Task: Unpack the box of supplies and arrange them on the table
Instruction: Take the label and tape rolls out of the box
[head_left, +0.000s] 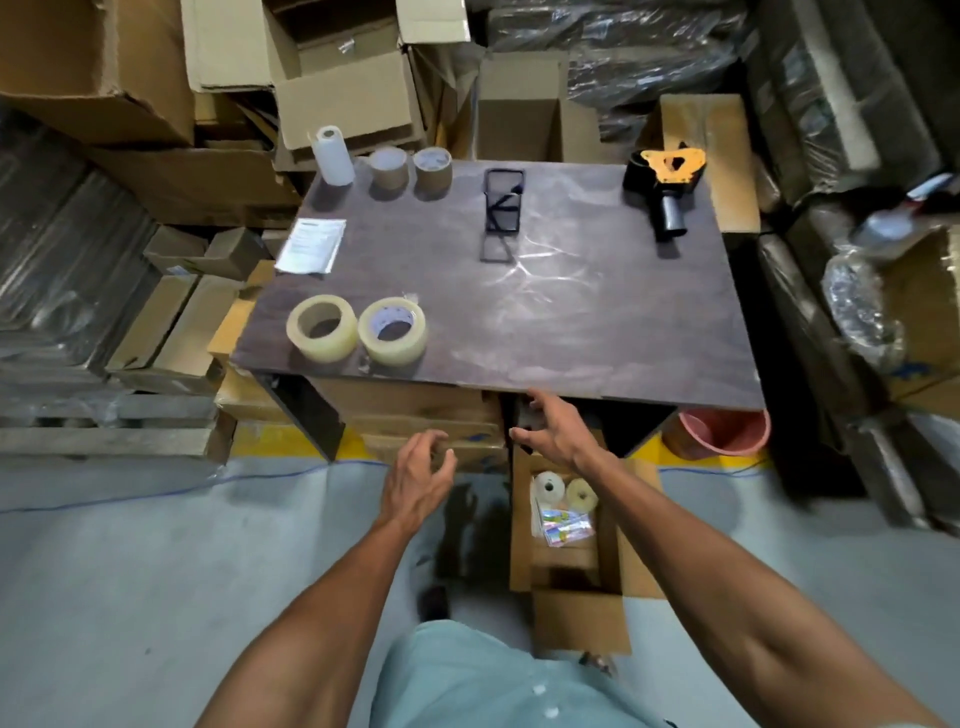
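Sitting on table (597, 322) — two clear tape rolls (357, 329), two brown (410, 168)

Two clear tape rolls (356, 329) are placed at the near left of the dark table (571, 322), and a tape dispenser (665, 182) at the far right. An open box (571, 525) is seen below, with both hands (421, 473) (550, 431) held loosely curled above the floor.

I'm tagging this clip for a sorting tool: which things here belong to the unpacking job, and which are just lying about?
Part of the job:
- open supply box on the floor, with two twine spools and packets
- table
- two clear tape rolls
- two brown tape rolls
- white bottle
- tape dispenser
- black wire stand
- paper sheet

Lying about:
- stacked cartons
- pink bucket
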